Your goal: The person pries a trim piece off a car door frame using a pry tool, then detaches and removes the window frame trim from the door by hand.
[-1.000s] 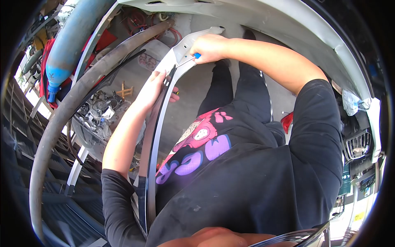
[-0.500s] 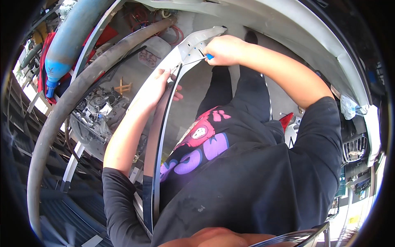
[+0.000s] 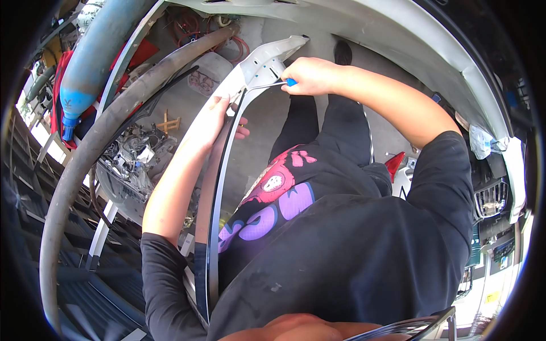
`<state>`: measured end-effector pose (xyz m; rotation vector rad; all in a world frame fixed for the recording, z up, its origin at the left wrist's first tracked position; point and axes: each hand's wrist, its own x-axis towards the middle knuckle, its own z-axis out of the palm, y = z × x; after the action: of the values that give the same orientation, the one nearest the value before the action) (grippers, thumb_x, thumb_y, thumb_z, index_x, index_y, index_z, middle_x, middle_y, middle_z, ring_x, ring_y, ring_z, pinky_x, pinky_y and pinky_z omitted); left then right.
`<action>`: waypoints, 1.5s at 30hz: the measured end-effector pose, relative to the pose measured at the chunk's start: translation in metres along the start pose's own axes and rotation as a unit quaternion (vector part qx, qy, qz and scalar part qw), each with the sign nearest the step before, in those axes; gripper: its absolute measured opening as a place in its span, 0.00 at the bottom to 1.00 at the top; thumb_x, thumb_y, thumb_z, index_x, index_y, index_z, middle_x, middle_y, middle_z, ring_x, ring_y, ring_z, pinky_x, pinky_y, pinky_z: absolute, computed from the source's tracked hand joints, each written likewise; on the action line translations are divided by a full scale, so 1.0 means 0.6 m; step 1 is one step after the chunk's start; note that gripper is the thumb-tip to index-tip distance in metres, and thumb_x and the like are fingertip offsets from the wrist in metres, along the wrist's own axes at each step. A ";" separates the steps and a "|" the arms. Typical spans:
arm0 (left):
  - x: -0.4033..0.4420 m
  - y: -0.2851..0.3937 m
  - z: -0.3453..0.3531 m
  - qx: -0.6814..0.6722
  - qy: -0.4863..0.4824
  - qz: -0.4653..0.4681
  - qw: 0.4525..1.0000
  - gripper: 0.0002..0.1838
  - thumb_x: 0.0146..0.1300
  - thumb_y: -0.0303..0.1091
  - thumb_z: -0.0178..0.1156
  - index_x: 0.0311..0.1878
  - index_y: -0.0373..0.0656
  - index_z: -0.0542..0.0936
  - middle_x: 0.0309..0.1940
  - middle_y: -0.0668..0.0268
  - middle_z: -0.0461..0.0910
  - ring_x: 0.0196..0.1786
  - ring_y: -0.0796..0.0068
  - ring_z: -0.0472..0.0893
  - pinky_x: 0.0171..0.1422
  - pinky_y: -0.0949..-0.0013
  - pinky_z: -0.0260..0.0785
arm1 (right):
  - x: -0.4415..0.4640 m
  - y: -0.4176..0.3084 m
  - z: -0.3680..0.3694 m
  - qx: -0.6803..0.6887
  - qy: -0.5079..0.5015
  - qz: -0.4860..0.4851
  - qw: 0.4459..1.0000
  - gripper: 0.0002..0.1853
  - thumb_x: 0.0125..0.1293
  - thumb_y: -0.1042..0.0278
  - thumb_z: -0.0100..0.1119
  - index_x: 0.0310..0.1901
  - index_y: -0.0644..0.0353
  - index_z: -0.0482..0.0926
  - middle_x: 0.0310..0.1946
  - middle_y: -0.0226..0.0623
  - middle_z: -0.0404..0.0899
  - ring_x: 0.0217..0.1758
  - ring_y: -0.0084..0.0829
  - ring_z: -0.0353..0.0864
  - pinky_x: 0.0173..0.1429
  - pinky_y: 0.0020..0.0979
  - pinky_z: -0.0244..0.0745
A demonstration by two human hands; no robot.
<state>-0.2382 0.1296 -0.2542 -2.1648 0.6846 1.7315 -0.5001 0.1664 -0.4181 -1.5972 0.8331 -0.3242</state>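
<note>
Right hand (image 3: 310, 75) on blue-handled tool (image 3: 268, 86), now farther from left hand (image 3: 211, 122), gripping frame (image 3: 209, 210)

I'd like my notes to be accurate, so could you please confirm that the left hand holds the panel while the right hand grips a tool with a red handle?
Not quite: the head view shows that the tool's handle is blue, not red. The left hand does hold the panel, and the right hand grips the tool.

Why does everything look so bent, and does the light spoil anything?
Head view: wide-angle distortion apparently bows the grey pipe; the corners are black; glare washes out the background at lower right; the left hand and right hand look fairly sharp.
</note>
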 end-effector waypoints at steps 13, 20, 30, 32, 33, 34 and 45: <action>0.008 -0.003 -0.005 -0.025 -0.001 -0.005 1.000 0.22 0.88 0.52 0.43 0.61 0.39 0.65 0.44 0.39 0.85 0.34 0.50 0.91 0.38 0.54 0.89 | 0.032 -0.022 0.011 -0.013 0.007 -0.020 1.000 0.16 0.71 0.53 0.65 0.40 0.58 0.88 0.31 0.48 0.86 0.39 0.53 0.88 0.47 0.51 0.81; 0.012 0.002 -0.013 -0.025 -0.009 -0.008 1.000 0.25 0.88 0.52 0.44 0.67 0.37 0.63 0.46 0.39 0.85 0.36 0.50 0.91 0.40 0.53 0.90 | 0.034 -0.015 0.016 0.007 0.016 -0.009 1.000 0.16 0.72 0.52 0.65 0.41 0.58 0.88 0.31 0.49 0.85 0.38 0.52 0.88 0.46 0.51 0.80; 0.018 0.006 -0.015 -0.029 -0.002 -0.015 0.999 0.20 0.88 0.48 0.45 0.60 0.37 0.64 0.44 0.38 0.84 0.33 0.50 0.91 0.36 0.55 0.89 | 0.020 -0.123 -0.047 -0.142 -0.044 0.054 0.987 0.19 0.73 0.53 0.66 0.37 0.64 0.89 0.33 0.50 0.89 0.39 0.54 0.91 0.46 0.49 0.87; 0.019 0.002 -0.014 -0.034 -0.001 -0.016 0.999 0.20 0.88 0.48 0.45 0.61 0.37 0.64 0.44 0.38 0.84 0.33 0.50 0.91 0.36 0.55 0.89 | 0.004 -0.141 -0.055 -0.137 -0.029 0.034 0.990 0.21 0.74 0.53 0.66 0.36 0.67 0.88 0.33 0.52 0.89 0.38 0.54 0.91 0.46 0.49 0.87; 0.019 0.005 -0.014 -0.035 0.001 -0.016 0.999 0.20 0.88 0.48 0.45 0.61 0.37 0.64 0.44 0.38 0.84 0.34 0.50 0.91 0.36 0.55 0.89 | -0.004 -0.150 -0.057 -0.124 -0.038 0.035 0.991 0.21 0.74 0.53 0.66 0.35 0.68 0.87 0.32 0.52 0.88 0.39 0.53 0.91 0.46 0.49 0.88; 0.016 0.007 -0.013 -0.021 -0.002 -0.014 1.000 0.21 0.88 0.49 0.45 0.62 0.37 0.64 0.44 0.38 0.84 0.34 0.50 0.91 0.36 0.56 0.89 | -0.011 -0.153 -0.057 -0.120 -0.029 0.026 0.992 0.21 0.75 0.53 0.66 0.36 0.67 0.87 0.33 0.52 0.89 0.39 0.53 0.91 0.46 0.48 0.88; 0.011 -0.003 -0.005 -0.025 -0.002 -0.008 1.000 0.20 0.89 0.46 0.40 0.61 0.36 0.66 0.45 0.39 0.85 0.34 0.50 0.91 0.38 0.55 0.89 | -0.035 -0.060 -0.036 -0.010 0.021 -0.088 0.996 0.15 0.77 0.53 0.64 0.54 0.55 0.82 0.32 0.48 0.86 0.40 0.57 0.88 0.45 0.55 0.81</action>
<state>-0.2337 0.1285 -0.2603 -2.1942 0.6262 1.7617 -0.5167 0.1642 -0.3741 -1.6910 0.7311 -0.4774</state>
